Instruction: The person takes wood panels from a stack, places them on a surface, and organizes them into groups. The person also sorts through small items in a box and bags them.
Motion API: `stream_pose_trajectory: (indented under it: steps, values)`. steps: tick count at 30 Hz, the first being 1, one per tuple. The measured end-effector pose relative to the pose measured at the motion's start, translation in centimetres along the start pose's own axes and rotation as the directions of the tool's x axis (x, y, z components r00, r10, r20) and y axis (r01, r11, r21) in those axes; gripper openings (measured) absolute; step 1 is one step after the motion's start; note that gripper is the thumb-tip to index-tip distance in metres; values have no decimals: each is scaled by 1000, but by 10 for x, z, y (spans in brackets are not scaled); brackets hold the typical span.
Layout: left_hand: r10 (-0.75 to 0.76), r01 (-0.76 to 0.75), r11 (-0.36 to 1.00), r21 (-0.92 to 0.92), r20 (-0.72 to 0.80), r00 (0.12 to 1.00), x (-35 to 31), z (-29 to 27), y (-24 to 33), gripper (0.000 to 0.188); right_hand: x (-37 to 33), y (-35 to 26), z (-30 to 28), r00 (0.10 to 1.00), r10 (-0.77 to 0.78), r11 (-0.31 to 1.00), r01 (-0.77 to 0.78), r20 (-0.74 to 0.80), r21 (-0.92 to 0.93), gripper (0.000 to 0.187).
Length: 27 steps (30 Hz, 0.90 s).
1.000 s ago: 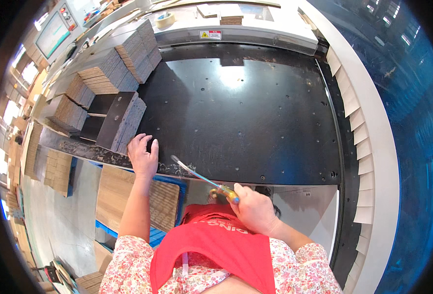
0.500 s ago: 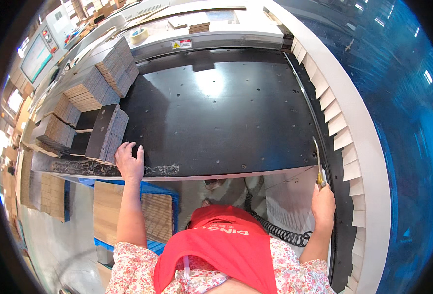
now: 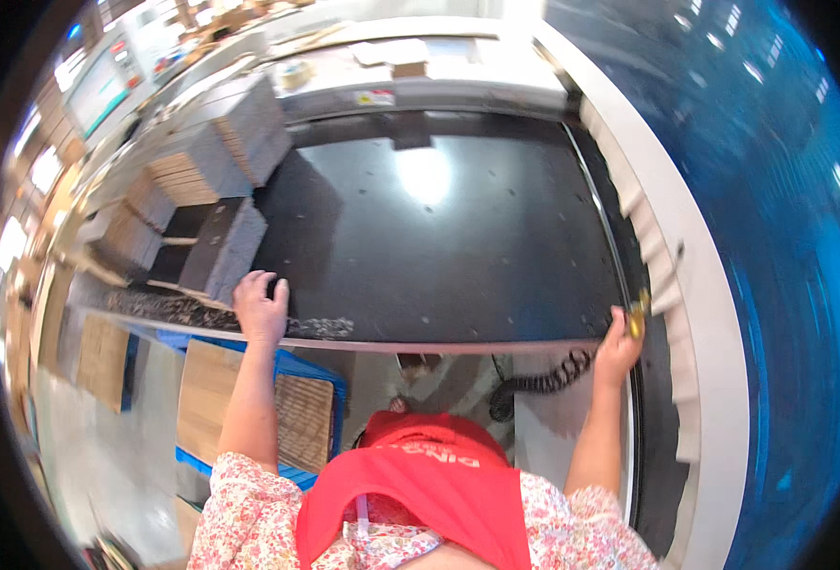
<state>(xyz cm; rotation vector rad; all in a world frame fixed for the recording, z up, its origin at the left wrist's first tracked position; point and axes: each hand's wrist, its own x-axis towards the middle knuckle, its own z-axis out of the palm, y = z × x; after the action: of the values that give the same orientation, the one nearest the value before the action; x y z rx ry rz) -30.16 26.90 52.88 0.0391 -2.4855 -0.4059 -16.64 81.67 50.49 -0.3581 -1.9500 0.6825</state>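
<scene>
My left hand (image 3: 261, 309) rests at the near edge of the black table (image 3: 420, 261). Its thumb stands apart from the fingers, and the fingertips are against or right beside the near end of a stack of boards (image 3: 222, 252) with a dark top. Nothing shows in its grasp. On the right, my right hand (image 3: 616, 353) is closed around a yellow air blow gun (image 3: 637, 316). The gun's thin nozzle is blurred and points up and right over the pale flaps of the side guard. A black coiled hose (image 3: 553, 378) hangs beside my right forearm.
More stacked boards (image 3: 197, 171) stand along the table's left side. A curved white guard (image 3: 671, 190) with pale flaps borders the right, before a blue surface (image 3: 790, 237). Below the left edge, wood panels (image 3: 213, 399) lie on a blue frame. A control screen (image 3: 102, 90) stands far left.
My right hand has raised the blow gun, and its nozzle has swung to the right, away from the tabletop. The coiled hose has lifted with it. My left hand stays by the stack; the view has shifted slightly.
</scene>
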Motion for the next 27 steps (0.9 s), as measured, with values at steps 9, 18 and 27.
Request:
stream_pose_trajectory:
  steps: [9,18,27]
  values:
    - [-98,96,995,-24,-53,994,-6,-2,1,26,-116,-27,-24,956,193,877,-67,222,-476,60]
    - [-45,22,982,-187,-120,992,-6,-11,6,31,-113,-179,29,781,-292,893,16,552,449,15]
    - [-3,-78,973,-215,-352,936,-29,-67,-21,50,-86,-287,148,555,-601,745,127,575,655,16]
